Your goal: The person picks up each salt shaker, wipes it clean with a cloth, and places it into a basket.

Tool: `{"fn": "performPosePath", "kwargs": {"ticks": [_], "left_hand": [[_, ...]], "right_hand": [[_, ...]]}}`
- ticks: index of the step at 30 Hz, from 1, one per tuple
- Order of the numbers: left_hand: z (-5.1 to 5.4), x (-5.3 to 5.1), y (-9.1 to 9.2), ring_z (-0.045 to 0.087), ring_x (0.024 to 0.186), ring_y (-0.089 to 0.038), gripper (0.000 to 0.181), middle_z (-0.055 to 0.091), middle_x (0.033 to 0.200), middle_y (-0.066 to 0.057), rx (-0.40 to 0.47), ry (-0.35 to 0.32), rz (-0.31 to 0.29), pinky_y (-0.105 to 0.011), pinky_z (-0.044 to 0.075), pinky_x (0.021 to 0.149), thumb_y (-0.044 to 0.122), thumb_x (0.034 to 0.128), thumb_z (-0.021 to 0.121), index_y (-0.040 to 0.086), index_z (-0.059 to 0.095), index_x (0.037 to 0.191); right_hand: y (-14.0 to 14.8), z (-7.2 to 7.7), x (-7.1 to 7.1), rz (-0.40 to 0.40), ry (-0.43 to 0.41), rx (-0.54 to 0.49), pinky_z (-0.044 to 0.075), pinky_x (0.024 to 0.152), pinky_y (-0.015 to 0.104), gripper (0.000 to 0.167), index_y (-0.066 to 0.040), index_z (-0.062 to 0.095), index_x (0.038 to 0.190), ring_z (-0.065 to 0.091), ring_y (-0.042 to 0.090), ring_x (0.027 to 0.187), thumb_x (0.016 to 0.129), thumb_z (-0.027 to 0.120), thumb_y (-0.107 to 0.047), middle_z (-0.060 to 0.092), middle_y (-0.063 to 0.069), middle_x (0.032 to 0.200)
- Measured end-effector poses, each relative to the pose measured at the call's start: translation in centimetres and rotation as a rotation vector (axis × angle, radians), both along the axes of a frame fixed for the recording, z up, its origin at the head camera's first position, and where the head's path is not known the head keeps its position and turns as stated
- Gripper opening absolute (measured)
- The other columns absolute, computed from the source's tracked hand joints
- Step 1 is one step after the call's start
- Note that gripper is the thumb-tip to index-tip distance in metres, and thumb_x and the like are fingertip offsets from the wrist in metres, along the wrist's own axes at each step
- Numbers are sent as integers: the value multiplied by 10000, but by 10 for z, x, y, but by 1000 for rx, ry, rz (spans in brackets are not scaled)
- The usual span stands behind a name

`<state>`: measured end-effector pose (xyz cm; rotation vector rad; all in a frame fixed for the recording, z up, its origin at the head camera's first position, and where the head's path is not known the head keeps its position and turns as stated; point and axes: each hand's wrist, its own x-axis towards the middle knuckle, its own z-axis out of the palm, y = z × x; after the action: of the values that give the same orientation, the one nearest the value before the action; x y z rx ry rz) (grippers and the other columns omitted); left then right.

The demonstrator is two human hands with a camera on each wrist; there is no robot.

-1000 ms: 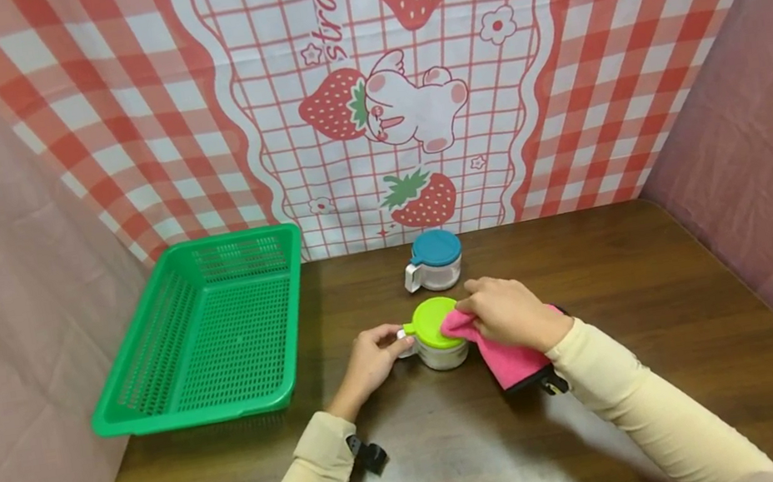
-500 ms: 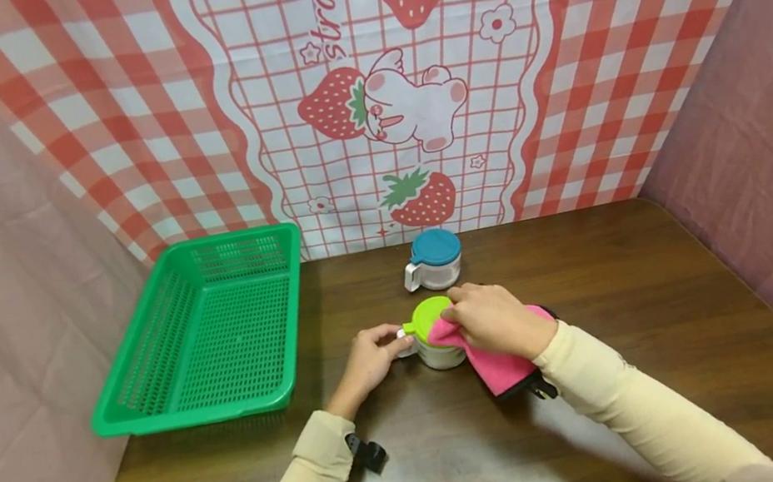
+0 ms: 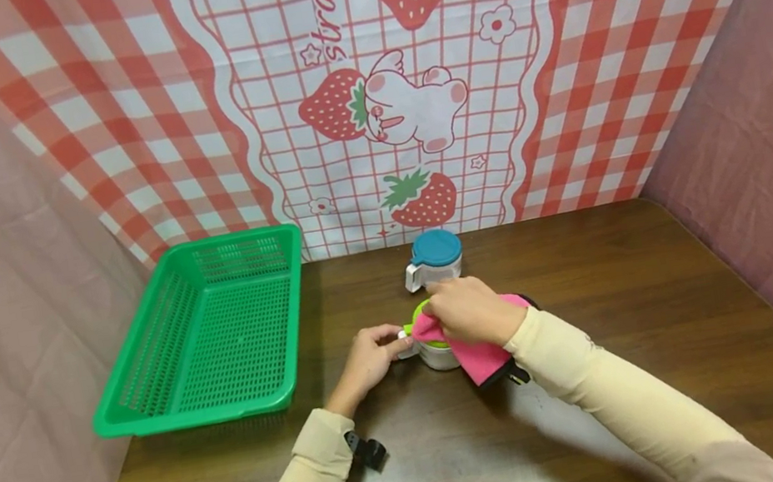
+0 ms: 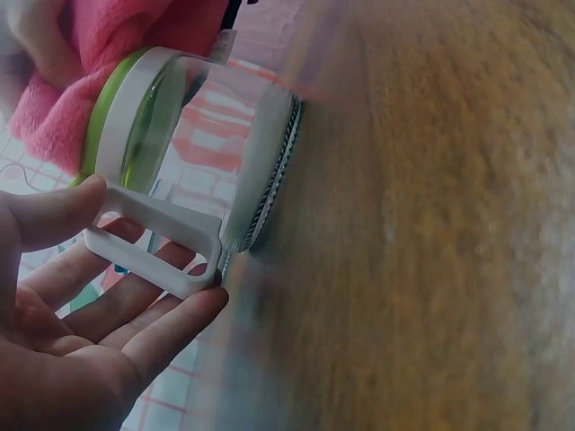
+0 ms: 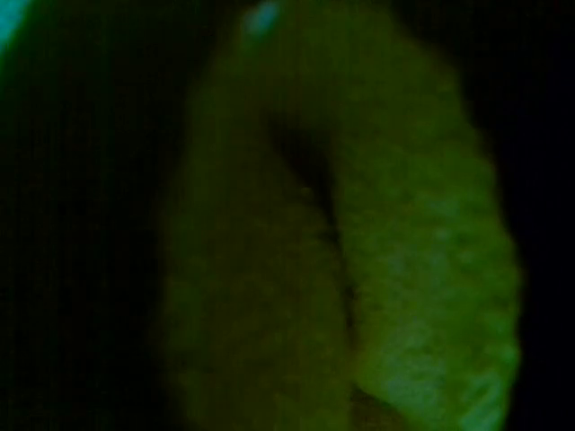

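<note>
Left hand point(image 3: 368, 366): I've got it just below the middle of the head view, thumb and fingers pinching the white handle point(image 4: 144, 262) of the lime-lidded jar point(image 3: 439, 357); in the left wrist view the thumb tip sits at the lid end of the handle, and the other fingers lie behind and under its loop.
Lime-lidded jar: upright near the centre of the frame, its body just right of those left fingers, base on the wooden table point(image 3: 669, 297).
Right hand point(image 3: 469, 312): here it is over the jar's right side, fingers bunched round the pink cloth point(image 3: 481, 359), which lies against the lime lid point(image 4: 101, 108).
Pink cloth: covering much of the lid and draping to the right of the jar, dark edging towards its lower end.
Right wrist view: dark and blurred; I can't make out the finger positions there.
Blue-lidded jar point(image 3: 437, 248): standing behind, just above the right hand in the frame, handle to the left.
Green basket point(image 3: 194, 416): on the left of the frame, well apart from both hands.
</note>
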<state>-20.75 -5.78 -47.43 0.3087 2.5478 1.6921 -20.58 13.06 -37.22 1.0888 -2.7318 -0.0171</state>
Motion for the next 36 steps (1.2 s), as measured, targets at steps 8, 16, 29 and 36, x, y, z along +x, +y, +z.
{"fn": "performPosePath", "kwargs": {"ticks": [8, 16, 29, 36], "left_hand": [[-4, -2, 0, 551, 609, -71, 168, 713, 795, -106, 12, -10, 2, -215, 471, 593, 138, 825, 736, 22, 754, 945], [-2, -1, 0, 576, 631, -88, 186, 716, 810, -92, 34, -51, 10, -218, 482, 601, 164, 825, 741, 20, 753, 941], [-1, 0, 1, 570, 639, -89, 204, 718, 858, -119, 5, -54, 25, -225, 479, 607, 169, 837, 736, 9, 742, 963], [-1, -1, 1, 565, 649, -101, 194, 712, 845, -114, 7, -54, 28, -226, 470, 609, 168, 839, 733, 15, 743, 957]], "right_hand": [[-12, 2, -14, -29, -20, 28, 537, 573, 419, 57, -145, 724, 711, 636, 214, 697, 764, 745, -140, 652, 40, 778], [-9, 2, -29, -74, -64, 35, 545, 608, 437, 92, -135, 708, 712, 644, 253, 727, 746, 680, -54, 661, 34, 764], [13, 4, -37, -151, -153, -8, 526, 639, 474, 124, -140, 652, 672, 617, 264, 723, 774, 659, -70, 617, 55, 782], [26, 4, -37, -146, -154, -32, 505, 632, 454, 151, -154, 643, 650, 602, 255, 707, 781, 674, -85, 598, 47, 759]]}}
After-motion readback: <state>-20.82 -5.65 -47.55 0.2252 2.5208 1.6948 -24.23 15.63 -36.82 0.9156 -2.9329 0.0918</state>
